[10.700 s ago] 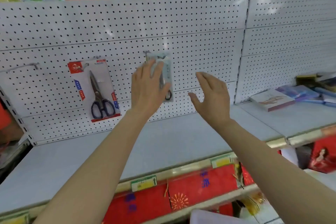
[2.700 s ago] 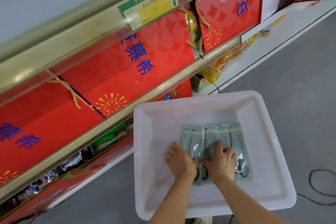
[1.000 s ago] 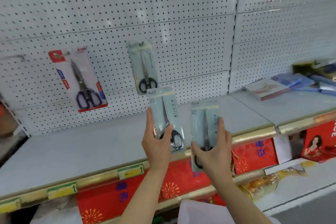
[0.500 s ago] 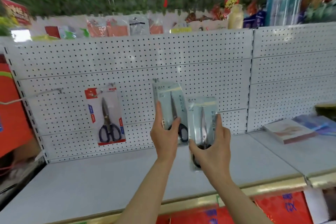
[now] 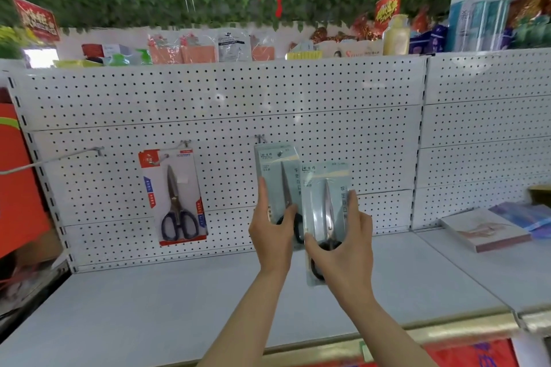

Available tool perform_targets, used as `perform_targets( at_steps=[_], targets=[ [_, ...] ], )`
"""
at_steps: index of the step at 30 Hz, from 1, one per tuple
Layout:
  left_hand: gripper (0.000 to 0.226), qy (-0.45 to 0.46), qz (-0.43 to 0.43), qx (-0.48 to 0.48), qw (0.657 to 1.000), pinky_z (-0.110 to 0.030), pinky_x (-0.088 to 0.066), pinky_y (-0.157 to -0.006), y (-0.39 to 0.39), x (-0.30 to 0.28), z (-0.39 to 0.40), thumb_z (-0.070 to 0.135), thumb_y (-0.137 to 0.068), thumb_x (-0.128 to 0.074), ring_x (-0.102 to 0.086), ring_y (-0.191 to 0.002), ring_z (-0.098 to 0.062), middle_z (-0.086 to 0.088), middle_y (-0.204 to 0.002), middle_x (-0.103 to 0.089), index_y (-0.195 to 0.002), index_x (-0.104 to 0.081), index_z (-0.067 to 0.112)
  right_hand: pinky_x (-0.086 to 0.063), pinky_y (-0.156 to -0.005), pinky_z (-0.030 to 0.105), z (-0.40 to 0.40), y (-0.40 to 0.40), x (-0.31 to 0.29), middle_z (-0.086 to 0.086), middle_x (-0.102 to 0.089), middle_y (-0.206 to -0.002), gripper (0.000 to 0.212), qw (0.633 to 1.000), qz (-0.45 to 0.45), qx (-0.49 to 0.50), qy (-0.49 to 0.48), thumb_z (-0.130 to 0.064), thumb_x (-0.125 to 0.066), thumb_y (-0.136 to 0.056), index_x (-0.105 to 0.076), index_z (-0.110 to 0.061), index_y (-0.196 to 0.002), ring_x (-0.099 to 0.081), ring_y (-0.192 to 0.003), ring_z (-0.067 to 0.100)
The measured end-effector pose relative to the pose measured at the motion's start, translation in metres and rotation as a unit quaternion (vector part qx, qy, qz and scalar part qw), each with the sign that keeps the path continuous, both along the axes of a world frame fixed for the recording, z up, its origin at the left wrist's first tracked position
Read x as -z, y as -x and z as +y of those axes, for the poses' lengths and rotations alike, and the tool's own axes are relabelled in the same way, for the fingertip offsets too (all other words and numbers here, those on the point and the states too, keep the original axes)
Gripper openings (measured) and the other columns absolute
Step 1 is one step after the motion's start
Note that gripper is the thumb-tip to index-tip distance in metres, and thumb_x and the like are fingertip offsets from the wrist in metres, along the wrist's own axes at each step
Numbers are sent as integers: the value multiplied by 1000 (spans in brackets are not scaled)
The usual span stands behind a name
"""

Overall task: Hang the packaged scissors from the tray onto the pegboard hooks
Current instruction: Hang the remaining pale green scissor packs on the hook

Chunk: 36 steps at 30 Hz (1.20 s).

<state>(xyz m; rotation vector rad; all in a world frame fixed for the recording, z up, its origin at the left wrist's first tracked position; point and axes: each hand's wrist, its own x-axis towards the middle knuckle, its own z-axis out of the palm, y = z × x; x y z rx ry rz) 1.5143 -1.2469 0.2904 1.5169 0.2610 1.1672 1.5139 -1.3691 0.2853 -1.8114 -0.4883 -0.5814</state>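
Half a second earlier both packs were held lower and a little further apart; now the left hand (image 5: 272, 235) had raised its grey scissors pack (image 5: 277, 182) so that its top edge sat just under the middle hook (image 5: 260, 138) on the pegboard (image 5: 226, 116), though whether the hole had caught the hook was hard to tell. The thumb and fingers pinched that pack by its lower edges, near the black handles. The right hand (image 5: 346, 250) gripped a second grey pack (image 5: 325, 217) the same way, thumb on the left edge and fingers curled round the right, and this pack overlapped the first one's right side, closer to the camera. To the left, the red-carded scissors (image 5: 174, 198) hung where they had before, with a bare hook (image 5: 89, 152) further left. The grey shelf (image 5: 149, 307) below lay well under both hands.
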Motion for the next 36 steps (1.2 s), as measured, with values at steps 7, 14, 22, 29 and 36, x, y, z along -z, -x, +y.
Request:
perform_targets(
  at_steps=[7, 14, 22, 29, 36],
  targets=[
    [77, -33, 42, -7, 999, -29, -53, -94, -14, -1, 16, 24, -87, -72, -57, -117, -2, 21, -135, -55, -146, -30, 51, -47, -67, 24, 12, -3, -2, -10, -33, -116, 110, 1000, 1, -11, 23, -35, -76, -68, -5, -35, -152, -50, -82, -5],
    [46, -70, -5, -52, 996, -21, -48, -97, 1, -39, 36, 38, -97, -56, -50, -120, -10, 7, -132, -43, -142, -47, 34, -51, -72, 31, 43, -13, -15, -7, -33, -124, 110, 998, -13, -27, 48, -41, -75, -69, -3, -34, -152, -49, -83, 5],
    [71, -219, 126, -24, 967, -32, -54, -91, -3, -81, 53, 31, -77, -79, -55, -106, -12, 9, -128, -42, -141, -47, 37, -54, -66, 34, 82, -31, -21, -5, -34, -120, 114, 999, -5, -22, 41, -49, -76, -68, 0, -34, -152, -59, -91, 15],
    [73, -252, 131, -58, 957, -25, -50, -85, -26, -73, 69, 27, -76, -81, -53, -105, -11, 7, -131, -40, -141, -48, 30, -55, -68, 40, 99, -51, -11, 0, -35, -120, 112, 999, -2, -34, 41, -45, -76, -70, -1, -31, -152, -55, -95, 19],
    [71, -286, 139, -108, 942, -23, -41, -82, -48, -69, 82, 27, -78, -80, -42, -119, -15, 6, -140, -34, -141, -47, 30, -45, -94, 37, 115, -76, -7, 10, -36, -129, 108, 998, -27, -38, 38, -34, -80, -69, -12, -21, -152, -37, -117, 24]
  ],
)
